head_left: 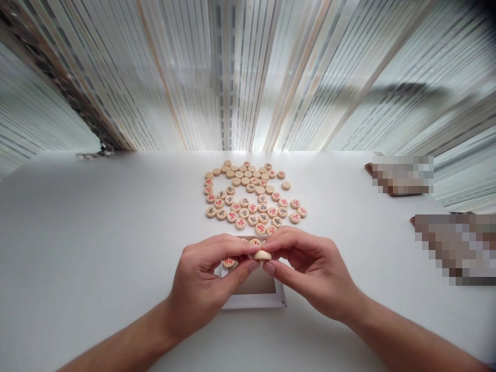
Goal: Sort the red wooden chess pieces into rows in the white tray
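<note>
- A pale round piece (pixel 262 256) was held above the middle of an open, shallow box (pixel 253 302), turned nearly edge-on so that its side showed.
- The left hand (pixel 207 274) had thumb and forefinger drawn close together, pinching the piece at its left end; its other fingers were mostly hidden behind the forefinger.
- The right hand (pixel 312 274) gripped the same piece from the other end with thumb and forefinger, the gap between them narrow and the remaining fingers curled toward the palm.
- The box lay on a white table (pixel 116 248), its white near wall and near right corner in plain sight, its left side partly covered by the left hand.
- Inside, a red-marked piece (pixel 228 262) sat toward the far left corner, and another piece with a red mark (pixel 255 242) lay by the far wall; more pieces beside that one were partly hidden by the fingers.
- Between the box and the table's far edge spread many loose discs (pixel 253 207), marked in red or black on the near side, with mostly blank ones (pixel 239 174) grouped farther back.
- Two pixelated objects stood near the table's right edge.
- A striped curtain (pixel 186 77) hung behind the far edge.
</note>
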`<state>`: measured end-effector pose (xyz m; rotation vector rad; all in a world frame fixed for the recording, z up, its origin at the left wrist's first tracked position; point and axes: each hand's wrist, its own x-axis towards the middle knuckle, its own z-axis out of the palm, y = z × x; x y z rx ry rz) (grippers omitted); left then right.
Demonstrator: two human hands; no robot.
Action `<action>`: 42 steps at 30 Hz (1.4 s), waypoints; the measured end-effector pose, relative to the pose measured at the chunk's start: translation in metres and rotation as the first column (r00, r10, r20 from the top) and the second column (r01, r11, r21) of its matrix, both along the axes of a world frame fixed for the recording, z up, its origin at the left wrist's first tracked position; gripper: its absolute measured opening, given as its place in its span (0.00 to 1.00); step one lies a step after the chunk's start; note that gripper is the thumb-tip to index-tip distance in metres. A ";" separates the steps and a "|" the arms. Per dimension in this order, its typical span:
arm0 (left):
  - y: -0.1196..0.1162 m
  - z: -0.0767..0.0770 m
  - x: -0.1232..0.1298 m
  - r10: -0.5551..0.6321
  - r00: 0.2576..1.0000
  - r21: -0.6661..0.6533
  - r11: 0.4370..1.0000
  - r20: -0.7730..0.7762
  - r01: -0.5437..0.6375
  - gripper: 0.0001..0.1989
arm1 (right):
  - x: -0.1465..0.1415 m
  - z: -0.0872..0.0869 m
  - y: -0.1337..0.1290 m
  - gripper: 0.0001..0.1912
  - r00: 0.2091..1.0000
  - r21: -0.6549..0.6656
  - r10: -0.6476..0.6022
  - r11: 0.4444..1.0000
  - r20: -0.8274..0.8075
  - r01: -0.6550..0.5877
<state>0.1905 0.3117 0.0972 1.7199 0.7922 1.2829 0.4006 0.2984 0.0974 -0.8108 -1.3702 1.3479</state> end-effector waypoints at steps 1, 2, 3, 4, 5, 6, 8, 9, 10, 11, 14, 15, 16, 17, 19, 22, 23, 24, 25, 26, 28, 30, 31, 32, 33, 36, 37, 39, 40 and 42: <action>0.000 -0.001 0.000 0.005 1.000 0.008 1.000 0.001 -0.005 0.15 | 0.000 0.000 0.001 0.11 1.000 0.046 -0.012 0.999 0.017 0.012; 0.000 -0.001 0.000 0.012 1.000 0.014 1.000 0.001 -0.012 0.15 | 0.000 -0.001 0.001 0.12 0.999 0.084 -0.022 0.996 0.027 0.019; 0.000 -0.001 0.000 0.016 1.000 0.020 1.000 0.002 -0.017 0.15 | 0.000 -0.001 0.001 0.12 0.999 0.111 -0.028 0.994 0.033 0.024; 0.000 -0.002 0.000 0.021 1.000 0.024 0.999 0.004 -0.021 0.15 | 0.000 -0.001 0.002 0.13 0.999 0.127 -0.033 0.992 0.037 0.028; 0.000 -0.002 0.000 0.024 1.000 0.026 0.999 0.005 -0.025 0.15 | 0.000 -0.001 0.002 0.13 0.998 0.134 -0.038 0.990 0.041 0.032; 0.000 -0.001 0.000 0.025 1.000 0.030 0.999 0.007 -0.026 0.16 | 0.000 -0.001 0.001 0.14 0.998 0.139 -0.042 0.990 0.045 0.035; 0.000 -0.001 0.001 0.023 1.000 0.032 0.999 0.008 -0.024 0.16 | 0.000 -0.002 0.001 0.14 0.997 0.142 -0.049 0.989 0.053 0.041; 0.000 0.000 0.001 0.022 1.000 0.033 0.999 0.007 -0.022 0.16 | 0.000 -0.002 0.000 0.14 0.997 0.140 -0.052 0.989 0.056 0.044; 0.000 0.000 0.001 0.021 1.000 0.032 0.999 0.006 -0.021 0.16 | 0.000 -0.002 0.000 0.15 0.997 0.136 -0.053 0.990 0.058 0.045; 0.000 0.000 0.001 0.021 1.000 0.030 0.999 0.006 -0.021 0.16 | 0.001 -0.002 -0.001 0.14 0.997 0.131 -0.054 0.990 0.059 0.046; 0.000 -0.001 0.001 0.031 1.000 0.020 0.999 0.003 -0.031 0.16 | 0.000 -0.002 -0.001 0.14 0.996 0.106 -0.065 0.993 0.064 0.058; 0.000 -0.002 0.000 0.036 0.999 0.013 0.999 0.003 -0.036 0.16 | 0.000 -0.002 -0.001 0.14 0.996 0.092 -0.067 0.994 0.062 0.062; 0.000 -0.002 0.000 0.039 0.999 0.005 0.999 0.002 -0.039 0.16 | 0.000 -0.002 -0.001 0.13 0.996 0.073 -0.069 0.995 0.057 0.065; 0.000 -0.003 0.000 0.041 0.999 -0.003 0.999 0.002 -0.041 0.16 | 0.000 -0.002 -0.001 0.13 0.996 0.051 -0.070 0.996 0.048 0.067; -0.001 -0.003 -0.001 0.042 0.999 -0.017 0.999 0.000 -0.042 0.16 | 0.000 -0.002 -0.001 0.11 0.998 0.002 -0.065 0.998 0.024 0.065; -0.002 -0.003 -0.002 0.047 0.999 -0.030 0.998 -0.001 -0.047 0.16 | 0.000 -0.003 0.000 0.10 0.998 -0.063 -0.058 0.996 -0.014 0.057; -0.002 -0.003 -0.001 0.049 0.999 -0.032 0.998 0.002 -0.049 0.16 | 0.000 -0.003 0.001 0.10 0.998 -0.083 -0.056 0.995 -0.026 0.054; -0.002 -0.003 -0.001 0.049 0.999 -0.033 0.998 0.005 -0.049 0.15 | 0.000 -0.003 0.001 0.10 0.998 -0.100 -0.056 0.994 -0.037 0.052; -0.002 -0.003 -0.001 0.048 0.999 -0.033 0.998 0.008 -0.048 0.15 | 0.000 -0.002 0.001 0.10 0.997 -0.115 -0.057 0.992 -0.046 0.051; -0.002 -0.003 0.000 0.047 0.999 -0.034 0.998 0.009 -0.046 0.15 | 0.000 -0.002 0.001 0.10 0.997 -0.128 -0.059 0.990 -0.051 0.052; -0.001 -0.003 0.000 0.046 0.999 -0.039 0.998 0.006 -0.046 0.15 | 0.000 -0.002 0.001 0.09 0.996 -0.141 -0.062 0.989 -0.058 0.053; -0.001 -0.004 0.000 0.049 0.999 -0.047 0.998 -0.001 -0.049 0.14 | 0.000 -0.001 0.000 0.09 0.996 -0.147 -0.062 0.988 -0.060 0.052; -0.002 -0.004 0.000 0.051 0.999 -0.055 0.997 -0.006 -0.051 0.14 | -0.001 -0.001 0.000 0.10 0.996 -0.148 -0.060 0.988 -0.061 0.051; -0.002 -0.005 0.000 0.052 0.999 -0.067 0.996 -0.011 -0.052 0.14 | -0.001 -0.001 0.000 0.10 0.996 -0.151 -0.059 0.987 -0.063 0.049; -0.002 -0.005 -0.001 0.051 0.999 -0.084 0.995 -0.015 -0.053 0.14 | -0.001 -0.001 0.000 0.10 0.996 -0.155 -0.059 0.987 -0.066 0.048; -0.002 -0.006 -0.001 0.036 0.999 -0.151 0.988 -0.019 -0.039 0.14 | -0.002 -0.001 0.000 0.12 0.994 -0.172 -0.063 0.984 -0.085 0.048; -0.002 -0.006 -0.001 0.026 1.000 -0.173 0.985 -0.015 -0.028 0.14 | -0.002 0.000 0.000 0.12 0.994 -0.180 -0.062 0.983 -0.092 0.045; -0.002 -0.006 0.000 0.000 1.000 -0.214 0.977 0.004 0.001 0.14 | -0.002 0.001 0.000 0.12 0.993 -0.196 -0.052 0.980 -0.106 0.031; -0.001 -0.005 0.000 -0.014 1.000 -0.236 0.972 0.016 0.018 0.14 | -0.003 0.002 0.000 0.13 0.993 -0.204 -0.042 0.979 -0.112 0.019; -0.001 -0.005 0.001 -0.033 0.998 -0.295 0.954 0.044 0.045 0.14 | -0.002 0.004 0.001 0.13 0.992 -0.214 -0.020 0.977 -0.122 -0.007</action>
